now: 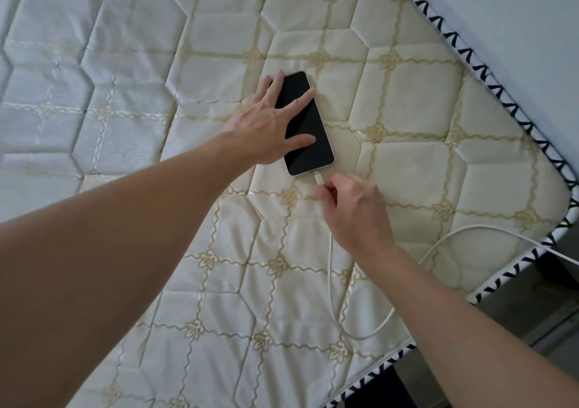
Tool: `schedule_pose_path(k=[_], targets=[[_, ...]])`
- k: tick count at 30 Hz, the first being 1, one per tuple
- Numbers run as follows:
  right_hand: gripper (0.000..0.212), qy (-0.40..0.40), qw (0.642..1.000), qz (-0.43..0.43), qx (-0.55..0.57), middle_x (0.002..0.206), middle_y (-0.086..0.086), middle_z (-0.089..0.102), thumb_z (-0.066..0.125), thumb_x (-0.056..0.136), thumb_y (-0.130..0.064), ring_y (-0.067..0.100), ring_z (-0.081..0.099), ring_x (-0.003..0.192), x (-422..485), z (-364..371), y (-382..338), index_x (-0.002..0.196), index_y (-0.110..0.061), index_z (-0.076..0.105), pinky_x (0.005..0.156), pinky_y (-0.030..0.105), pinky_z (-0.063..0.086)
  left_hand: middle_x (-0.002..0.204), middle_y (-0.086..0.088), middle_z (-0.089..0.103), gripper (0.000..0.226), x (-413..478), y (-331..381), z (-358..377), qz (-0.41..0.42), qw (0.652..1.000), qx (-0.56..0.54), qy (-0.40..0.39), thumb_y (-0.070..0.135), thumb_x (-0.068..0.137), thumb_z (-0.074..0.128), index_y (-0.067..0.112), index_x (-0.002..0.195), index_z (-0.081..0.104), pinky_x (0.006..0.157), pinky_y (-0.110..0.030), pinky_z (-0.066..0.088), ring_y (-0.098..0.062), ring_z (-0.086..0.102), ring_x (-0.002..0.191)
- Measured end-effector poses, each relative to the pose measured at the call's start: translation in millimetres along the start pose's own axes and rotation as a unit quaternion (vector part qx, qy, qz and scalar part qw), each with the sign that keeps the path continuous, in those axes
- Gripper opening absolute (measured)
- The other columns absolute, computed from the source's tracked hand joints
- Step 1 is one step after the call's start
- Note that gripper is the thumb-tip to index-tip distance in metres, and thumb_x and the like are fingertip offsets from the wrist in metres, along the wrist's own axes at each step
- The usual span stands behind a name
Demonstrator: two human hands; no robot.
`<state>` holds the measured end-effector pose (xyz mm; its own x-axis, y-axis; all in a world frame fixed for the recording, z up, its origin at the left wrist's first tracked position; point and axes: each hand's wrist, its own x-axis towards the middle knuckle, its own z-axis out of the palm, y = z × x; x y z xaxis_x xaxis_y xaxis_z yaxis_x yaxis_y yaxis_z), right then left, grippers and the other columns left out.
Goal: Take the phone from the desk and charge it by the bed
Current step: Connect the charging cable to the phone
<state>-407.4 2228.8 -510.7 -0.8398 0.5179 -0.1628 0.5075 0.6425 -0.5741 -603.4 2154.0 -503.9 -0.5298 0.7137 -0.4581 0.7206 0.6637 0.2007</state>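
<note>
Two hands: left hand (266,122) splayed on phone (305,124), right hand (354,210) pinching cable (330,269) on mattress (125,62).

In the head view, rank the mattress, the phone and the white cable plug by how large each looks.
1. Mattress, which fills most of the view.
2. Phone, lying screen up under the left hand.
3. Cable plug, a small white tip at the phone's lower end, pinched by the right hand.
</note>
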Motion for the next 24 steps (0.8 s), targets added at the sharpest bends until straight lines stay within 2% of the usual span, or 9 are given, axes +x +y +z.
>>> schedule_pose_path(k=[8,14,24], targets=[[0.024,0.043,0.998,0.015,-0.032,0.072,0.009,0.065,0.063,0.091,-0.023,0.035,0.060,0.064,-5.4,11.5,-8.9,0.072,-0.008,0.059,0.055,0.036,0.042,0.166,-0.012,-0.012,0.081,0.3,-0.7,0.3,0.003,1.000,0.000,0.005,0.073,0.089,0.042,0.048,0.154,0.002,0.121,-0.046,0.015,-0.029,-0.010,0.153],[0.024,0.049,0.996,0.073,-0.033,0.077,0.006,0.067,0.059,0.091,-0.027,0.034,0.061,0.069,-2.1,15.6,-19.0,0.075,-0.010,0.059,0.057,0.038,0.047,0.166,-0.013,-0.011,0.081,1.0,-1.3,2.5,0.007,1.000,0.000,0.011,0.073,0.089,0.042,0.048,0.155,0.003,0.121,-0.048,0.015,-0.030,-0.010,0.153],[0.022,0.070,0.994,0.056,-0.061,0.076,0.004,0.065,0.064,0.090,-0.025,0.033,0.061,0.062,-5.2,21.7,-17.7,0.075,-0.010,0.058,0.052,0.029,0.034,0.167,-0.009,-0.010,0.080,-0.8,-1.0,3.3,0.001,1.000,-0.007,0.018,0.072,0.089,0.044,0.048,0.155,0.005,0.122,-0.048,0.017,-0.029,-0.010,0.153]])
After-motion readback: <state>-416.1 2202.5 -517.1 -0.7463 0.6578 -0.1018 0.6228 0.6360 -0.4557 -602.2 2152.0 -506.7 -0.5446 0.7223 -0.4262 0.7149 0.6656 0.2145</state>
